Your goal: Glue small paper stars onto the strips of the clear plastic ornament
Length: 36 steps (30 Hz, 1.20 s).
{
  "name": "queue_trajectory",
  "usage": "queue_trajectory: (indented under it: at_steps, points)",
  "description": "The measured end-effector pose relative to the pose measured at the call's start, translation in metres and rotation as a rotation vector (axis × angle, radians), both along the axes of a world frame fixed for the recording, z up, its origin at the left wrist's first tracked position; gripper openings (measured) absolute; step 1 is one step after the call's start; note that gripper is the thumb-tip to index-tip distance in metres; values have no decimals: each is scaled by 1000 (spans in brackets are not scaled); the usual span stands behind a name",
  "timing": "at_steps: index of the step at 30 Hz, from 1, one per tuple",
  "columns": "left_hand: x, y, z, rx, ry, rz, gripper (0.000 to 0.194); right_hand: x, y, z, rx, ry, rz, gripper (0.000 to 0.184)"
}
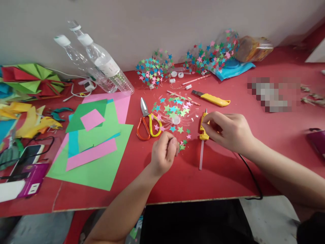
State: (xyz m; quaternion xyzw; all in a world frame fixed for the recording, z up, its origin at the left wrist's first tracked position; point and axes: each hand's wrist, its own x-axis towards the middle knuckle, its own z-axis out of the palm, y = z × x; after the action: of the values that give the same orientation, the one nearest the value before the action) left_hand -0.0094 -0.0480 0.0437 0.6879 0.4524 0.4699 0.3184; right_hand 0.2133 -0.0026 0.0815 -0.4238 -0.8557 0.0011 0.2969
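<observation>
Yellow plastic forms the body of the glue gun, which we find on the red table, partly covered by the right hand. Its dark nozzle points to the wall; its long axis runs from the near edge toward the wall, the nozzle end leaning slightly right. A translucent glue stick projects straight from its rear toward the near edge. The right fingers are bent toward the thumb over the body; we cannot tell whether they are clamped on it.

Left of the gun lies the star-covered piece: clear strips fanning out in several directions from a pale round centre, bearing pink, green and blue stars. The left hand is at its near side, fingers curled together; we cannot tell whether they enclose anything. Scissors lie beside the piece, blades toward the wall.
</observation>
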Motion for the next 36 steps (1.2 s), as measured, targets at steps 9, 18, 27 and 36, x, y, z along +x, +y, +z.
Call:
queue_trajectory:
  at_steps: [9,18,27,36]
  points:
    - [12,1,-5,-121,311,-130,15,-2,0,-39,-118,-272,124,23]
    - [10,8,-11,-217,431,-22,21,-26,-3,-57,102,-427,151,25]
    - [10,11,-14,-271,467,-7,25,-23,-2,-56,197,-407,216,28]
    - [11,8,0,-740,-93,-232,34,-11,-18,-40,308,-230,348,15]
